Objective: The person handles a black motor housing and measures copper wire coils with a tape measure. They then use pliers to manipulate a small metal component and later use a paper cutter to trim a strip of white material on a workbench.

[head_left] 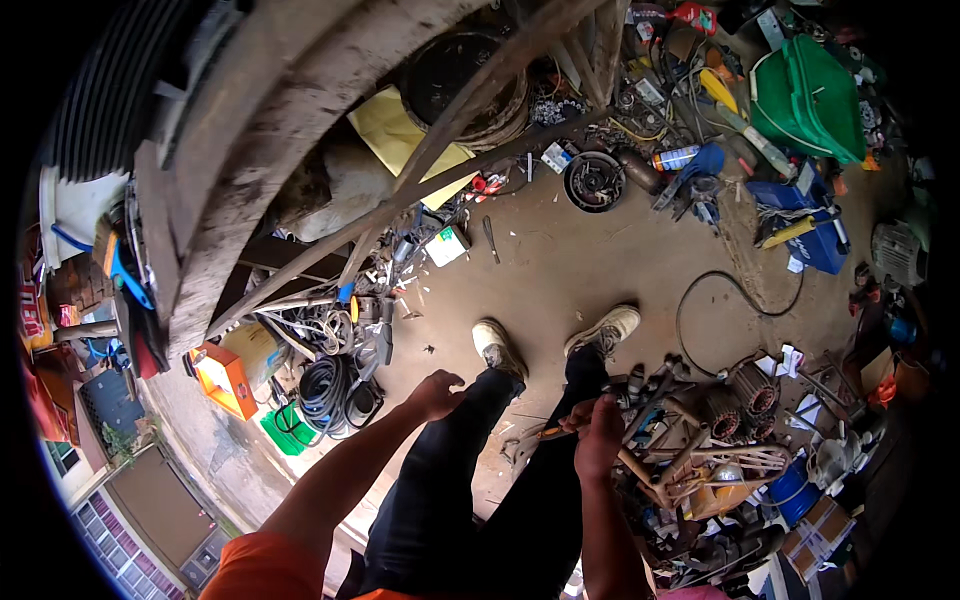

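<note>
My left hand (436, 394) hangs in the air beside my left thigh. Its fingers are loosely bent and apart, and I see nothing in them. My right hand (598, 432) is closed in front of my right leg, left of a heap of scrap parts. From its left side sticks a slim orange-brown piece (552, 433), perhaps a tool handle; the fingers hide the rest. Below, my pale shoes (497, 346) stand on the dusty floor (540, 270). A thin knife-like tool (490, 240) lies flat on the floor ahead of them.
Wooden beams (400, 190) slant across the left. Coiled black hose (330, 395) and an orange frame (224, 381) lie left. Motor cores (755, 390) and a wooden frame (715, 475) crowd the right. Farther off are a round pan (594, 182), a green bin (808, 98) and looped cable (681, 320).
</note>
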A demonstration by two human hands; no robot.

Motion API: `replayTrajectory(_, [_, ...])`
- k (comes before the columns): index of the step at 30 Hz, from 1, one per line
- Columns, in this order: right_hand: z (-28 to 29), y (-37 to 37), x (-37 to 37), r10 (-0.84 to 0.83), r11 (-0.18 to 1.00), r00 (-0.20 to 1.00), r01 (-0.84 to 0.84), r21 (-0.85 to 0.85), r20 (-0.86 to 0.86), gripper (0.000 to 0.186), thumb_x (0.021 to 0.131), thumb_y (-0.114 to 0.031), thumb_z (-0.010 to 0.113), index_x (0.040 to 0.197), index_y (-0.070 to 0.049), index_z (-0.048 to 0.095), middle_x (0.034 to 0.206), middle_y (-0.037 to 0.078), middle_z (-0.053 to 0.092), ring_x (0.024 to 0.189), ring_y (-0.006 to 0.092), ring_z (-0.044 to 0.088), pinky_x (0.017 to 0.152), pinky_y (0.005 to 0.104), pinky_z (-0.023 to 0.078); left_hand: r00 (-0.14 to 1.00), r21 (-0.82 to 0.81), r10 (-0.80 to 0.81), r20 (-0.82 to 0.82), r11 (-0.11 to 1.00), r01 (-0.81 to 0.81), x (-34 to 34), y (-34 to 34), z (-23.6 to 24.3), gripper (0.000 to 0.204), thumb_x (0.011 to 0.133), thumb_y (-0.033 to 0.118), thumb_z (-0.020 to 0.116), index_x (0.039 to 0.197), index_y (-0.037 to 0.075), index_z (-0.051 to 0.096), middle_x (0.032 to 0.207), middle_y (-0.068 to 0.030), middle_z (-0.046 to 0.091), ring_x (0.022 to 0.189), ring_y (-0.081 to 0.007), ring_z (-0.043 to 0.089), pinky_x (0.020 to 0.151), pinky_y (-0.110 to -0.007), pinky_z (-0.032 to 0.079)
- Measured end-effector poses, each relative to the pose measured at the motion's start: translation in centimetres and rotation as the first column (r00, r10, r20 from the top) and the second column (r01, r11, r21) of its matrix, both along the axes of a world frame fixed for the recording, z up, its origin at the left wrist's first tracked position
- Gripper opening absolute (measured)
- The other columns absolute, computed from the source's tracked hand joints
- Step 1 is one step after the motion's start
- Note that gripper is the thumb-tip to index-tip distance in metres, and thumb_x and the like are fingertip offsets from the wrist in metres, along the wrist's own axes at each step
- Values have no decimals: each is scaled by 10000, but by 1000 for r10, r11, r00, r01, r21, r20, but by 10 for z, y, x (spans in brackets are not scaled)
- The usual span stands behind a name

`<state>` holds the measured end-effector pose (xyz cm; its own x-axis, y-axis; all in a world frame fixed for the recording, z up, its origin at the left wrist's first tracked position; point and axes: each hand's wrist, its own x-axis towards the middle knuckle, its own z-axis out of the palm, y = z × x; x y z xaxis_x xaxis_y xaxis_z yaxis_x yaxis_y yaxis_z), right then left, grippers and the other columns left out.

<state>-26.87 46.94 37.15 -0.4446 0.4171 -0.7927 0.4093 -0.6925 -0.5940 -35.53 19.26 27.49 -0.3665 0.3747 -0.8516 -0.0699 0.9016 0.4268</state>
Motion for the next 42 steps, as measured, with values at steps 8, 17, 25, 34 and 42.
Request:
replayTrajectory(8, [-142, 13, -5, -164, 951, 979, 190, -243, 120, 332, 956, -313, 441, 777, -39, 496, 582, 41, 456, 443, 118, 382, 483, 281, 395, 831, -204, 411, -376, 838, -507, -97, 73, -325, 537, 749, 354, 646, 1148, 2, 571, 1163, -211, 575, 1107, -335, 539, 942, -378, 436])
replayTrajectory(17, [-139, 56, -27, -401, 676, 666, 678, -287, 629, 331, 990, -314, 361, 820, -63, 495, 695, 52, 443, 447, 106, 316, 495, 276, 322, 598, 90, 756, -266, 637, -766, -100, 140, -413, 179, 794, 103, 554, 939, 20, 620, 752, -105, 604, 692, -209, 572, 603, -326, 455])
replayTrajectory(25, [-138, 45, -22, -353, 715, 728, 615, -332, 588, 344, 994, -318, 350, 801, -65, 482, 663, 41, 410, 464, 107, 308, 480, 263, 291, 600, 382, 680, -421, 733, -563, -155, -63, -339, 95, 770, -41, 603, 809, 41, 630, 719, 10, 595, 667, -76, 521, 624, -223, 428])
replayTrajectory(34, [-132, 43, -52, 41, 926, 984, 28, -376, 174, 367, 982, -347, 365, 745, -77, 440, 637, 44, 383, 491, 123, 337, 472, 265, 311, 726, -551, -225, -650, 798, -245, -256, -121, -347, 304, 792, 216, 645, 1090, 206, 588, 1068, -187, 538, 948, -376, 583, 775, -452, 490])
replayTrajectory(42, [-122, 28, -18, -272, 850, 868, 419, -319, 417, 348, 973, -334, 396, 790, -53, 491, 670, 86, 459, 497, 154, 390, 490, 291, 342, 591, -430, -238, -770, 879, -206, -243, -146, -324, 206, 828, 268, 597, 899, 77, 627, 1004, -189, 562, 892, -392, 586, 741, -459, 480])
